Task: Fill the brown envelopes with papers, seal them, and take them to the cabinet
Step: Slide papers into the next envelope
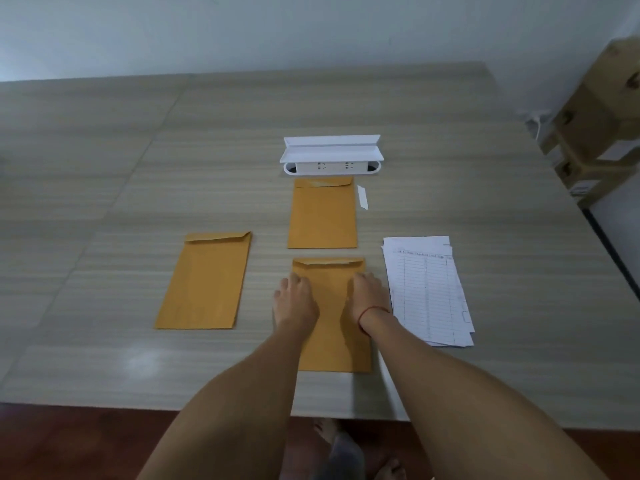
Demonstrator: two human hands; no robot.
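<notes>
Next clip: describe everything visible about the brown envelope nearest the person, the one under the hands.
The nearest envelope is a plain brown paper rectangle lying flat on the table, its long side running away from the person. Its flap, at the far end, is folded down, with a paler line along its edge. The left hand and right hand rest on its upper half, one at each side; the forearms hide parts of its sides.
</notes>
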